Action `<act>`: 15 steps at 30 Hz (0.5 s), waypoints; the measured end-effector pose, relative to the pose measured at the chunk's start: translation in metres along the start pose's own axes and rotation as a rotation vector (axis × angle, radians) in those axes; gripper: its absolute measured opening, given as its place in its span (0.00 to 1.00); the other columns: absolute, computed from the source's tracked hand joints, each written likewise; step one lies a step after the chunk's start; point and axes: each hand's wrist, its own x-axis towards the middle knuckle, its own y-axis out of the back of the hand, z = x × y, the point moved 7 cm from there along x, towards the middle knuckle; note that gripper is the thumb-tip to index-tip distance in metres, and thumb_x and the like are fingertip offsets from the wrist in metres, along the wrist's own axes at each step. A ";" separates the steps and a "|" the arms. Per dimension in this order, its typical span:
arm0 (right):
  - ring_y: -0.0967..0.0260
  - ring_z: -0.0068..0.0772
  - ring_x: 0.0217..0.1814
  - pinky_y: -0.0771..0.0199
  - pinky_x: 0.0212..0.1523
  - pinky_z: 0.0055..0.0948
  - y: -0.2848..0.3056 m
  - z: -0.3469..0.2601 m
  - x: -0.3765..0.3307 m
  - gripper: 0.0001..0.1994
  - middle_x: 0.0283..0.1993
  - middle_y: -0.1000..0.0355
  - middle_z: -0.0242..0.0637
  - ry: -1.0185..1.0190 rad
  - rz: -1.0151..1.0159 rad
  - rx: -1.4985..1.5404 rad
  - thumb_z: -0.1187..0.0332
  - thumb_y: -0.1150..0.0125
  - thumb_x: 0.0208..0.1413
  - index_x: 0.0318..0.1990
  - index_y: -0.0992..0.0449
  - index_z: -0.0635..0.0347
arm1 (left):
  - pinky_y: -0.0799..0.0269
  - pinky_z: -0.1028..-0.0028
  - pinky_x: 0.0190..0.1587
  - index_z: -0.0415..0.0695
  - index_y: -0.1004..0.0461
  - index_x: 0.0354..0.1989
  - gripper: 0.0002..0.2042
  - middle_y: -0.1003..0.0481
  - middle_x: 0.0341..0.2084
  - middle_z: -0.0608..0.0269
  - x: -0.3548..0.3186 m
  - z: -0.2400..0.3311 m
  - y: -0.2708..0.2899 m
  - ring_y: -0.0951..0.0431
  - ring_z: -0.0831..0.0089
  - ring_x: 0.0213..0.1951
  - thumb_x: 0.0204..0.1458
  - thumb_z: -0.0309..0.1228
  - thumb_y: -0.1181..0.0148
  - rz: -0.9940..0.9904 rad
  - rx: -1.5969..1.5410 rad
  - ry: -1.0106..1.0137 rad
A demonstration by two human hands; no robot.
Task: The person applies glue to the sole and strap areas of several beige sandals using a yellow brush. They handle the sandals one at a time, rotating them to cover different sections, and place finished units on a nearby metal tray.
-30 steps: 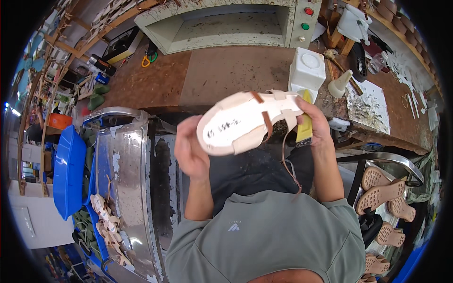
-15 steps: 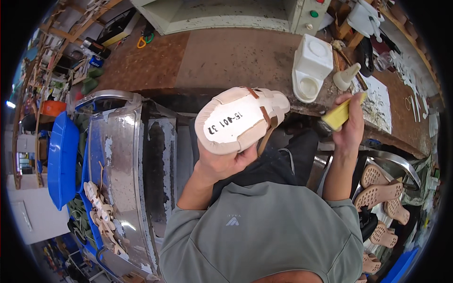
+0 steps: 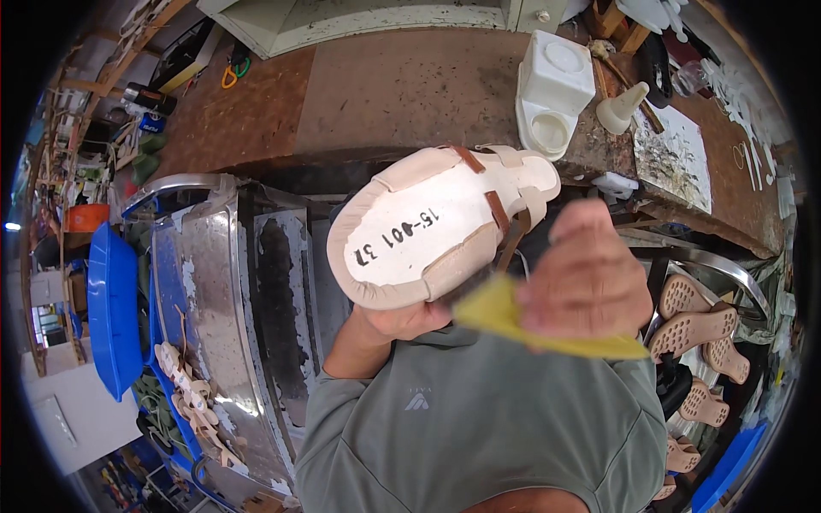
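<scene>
My left hand point(image 3: 398, 322) grips a beige sandal upper point(image 3: 466, 256) drawn over a shoe form, its underside turned up. A white insole point(image 3: 393, 244) with black markings covers that underside, and brown and beige straps cross toward the toe. My right hand point(image 3: 590, 278) is closed round a flat yellow-handled brush point(image 3: 492, 315), smeared by motion. The brush's left end comes near the lower edge of the upper; whether it touches cannot be made out.
On the brown workbench point(image 3: 385, 94) stand a white dispenser with a cup point(image 3: 556, 85) and a pale nozzle bottle point(image 3: 622, 109). A metal-framed rack point(image 3: 205, 299) and blue tray point(image 3: 114, 308) are at left. Perforated beige soles point(image 3: 697, 333) hang at right.
My right hand has swung down and left from the bench edge, bringing the yellow brush to the upper. The upper appears larger and slightly lower left, and the view has shifted.
</scene>
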 end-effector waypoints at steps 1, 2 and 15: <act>0.33 0.26 0.33 0.39 0.36 0.28 0.003 -0.004 -0.002 0.10 0.34 0.24 0.29 0.058 0.030 0.044 0.66 0.31 0.36 0.30 0.20 0.55 | 0.41 0.60 0.58 0.40 0.29 0.49 0.19 0.30 0.50 0.57 0.003 0.002 -0.001 0.31 0.58 0.53 0.47 0.29 0.42 0.019 0.035 -0.036; 0.34 0.26 0.32 0.39 0.36 0.28 0.006 -0.007 -0.004 0.11 0.34 0.24 0.29 0.115 0.059 0.087 0.66 0.31 0.36 0.30 0.20 0.56 | 0.41 0.61 0.57 0.40 0.29 0.49 0.19 0.30 0.50 0.58 0.006 0.003 -0.001 0.31 0.59 0.53 0.47 0.29 0.42 0.045 0.074 -0.075; 0.35 0.28 0.27 0.40 0.36 0.36 0.022 0.006 -0.006 0.11 0.29 0.25 0.33 -0.081 -0.028 0.191 0.62 0.32 0.41 0.29 0.21 0.59 | 0.44 0.64 0.60 0.43 0.33 0.53 0.23 0.31 0.52 0.59 0.003 -0.001 0.005 0.33 0.61 0.56 0.44 0.26 0.46 0.132 0.079 -0.073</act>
